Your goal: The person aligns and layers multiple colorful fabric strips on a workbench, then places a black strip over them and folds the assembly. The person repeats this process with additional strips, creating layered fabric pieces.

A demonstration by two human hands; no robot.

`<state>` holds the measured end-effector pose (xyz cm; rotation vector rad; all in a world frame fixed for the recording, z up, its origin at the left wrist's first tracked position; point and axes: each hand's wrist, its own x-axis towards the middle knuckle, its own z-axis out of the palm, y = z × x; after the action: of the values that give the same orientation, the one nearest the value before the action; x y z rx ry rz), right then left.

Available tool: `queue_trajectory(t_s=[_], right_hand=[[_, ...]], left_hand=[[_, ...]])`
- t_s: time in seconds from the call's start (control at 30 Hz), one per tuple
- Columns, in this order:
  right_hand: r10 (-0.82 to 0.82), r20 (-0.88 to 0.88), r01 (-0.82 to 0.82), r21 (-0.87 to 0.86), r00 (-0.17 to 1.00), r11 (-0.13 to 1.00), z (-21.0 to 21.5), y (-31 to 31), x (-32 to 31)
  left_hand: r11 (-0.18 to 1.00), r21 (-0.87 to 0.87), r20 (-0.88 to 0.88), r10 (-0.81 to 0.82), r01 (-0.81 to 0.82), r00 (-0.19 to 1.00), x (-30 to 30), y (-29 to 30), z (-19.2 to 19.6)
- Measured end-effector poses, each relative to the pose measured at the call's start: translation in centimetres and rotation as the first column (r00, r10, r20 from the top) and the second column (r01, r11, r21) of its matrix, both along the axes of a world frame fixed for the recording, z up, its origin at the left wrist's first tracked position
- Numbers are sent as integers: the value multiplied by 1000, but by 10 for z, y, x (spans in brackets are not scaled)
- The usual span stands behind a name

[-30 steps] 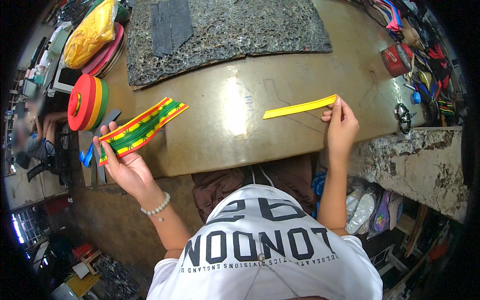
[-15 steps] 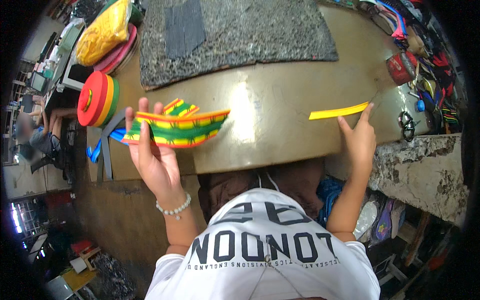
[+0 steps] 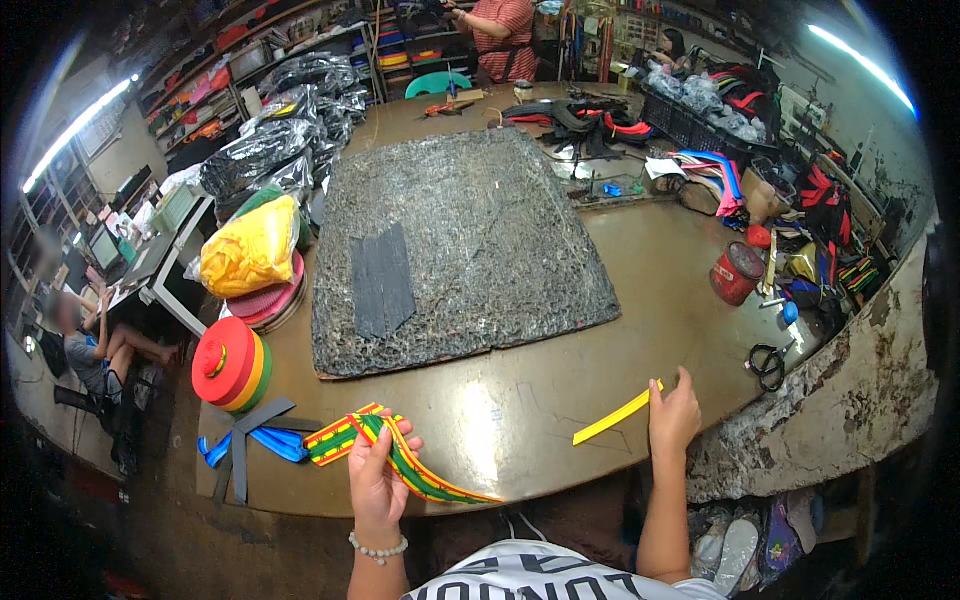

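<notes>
Two bare hands work over the bench (image 3: pixel 550 455): the left hand (image 3: pixel 376 482) grips a green, yellow and red patterned strap (image 3: pixel 426 481), one end trailing toward the bench's near edge. At the right hand (image 3: pixel 676 418), fingers partly spread, is the upper end of a yellow strip (image 3: pixel 613 416); I cannot tell whether it is pinched. Left of the strap lie blue ribbon (image 3: pixel 281 443) and a dark gray strip (image 3: pixel 240 465).
</notes>
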<state>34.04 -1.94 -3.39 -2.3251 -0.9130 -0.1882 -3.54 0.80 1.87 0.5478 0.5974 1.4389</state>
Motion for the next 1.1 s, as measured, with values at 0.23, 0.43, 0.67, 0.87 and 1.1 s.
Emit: queue_trajectory(t_s=[0.23,0.43,0.67,0.87,1.1], right_hand=[[447,109,-457,95,888,884,0,-9,-26],[688,42,-680,211,724,702,-16,-4,-62],[801,-34,-753,321,597,575,-14,19,-158],[802,-576,-632,566,156,529,11,5,-158],[627,-769,-530,586,-126,612,25,-34,-114]], left_hand=[[996,-17,-186,-87,85,979,6,-10,9],[994,10,-259,-100,106,961,0,-13,15],[913,-95,-358,-403,396,843,-5,-18,16],[753,-243,-463,-644,611,609,17,-21,8],[656,-261,-788,-569,709,236,35,-11,-14]])
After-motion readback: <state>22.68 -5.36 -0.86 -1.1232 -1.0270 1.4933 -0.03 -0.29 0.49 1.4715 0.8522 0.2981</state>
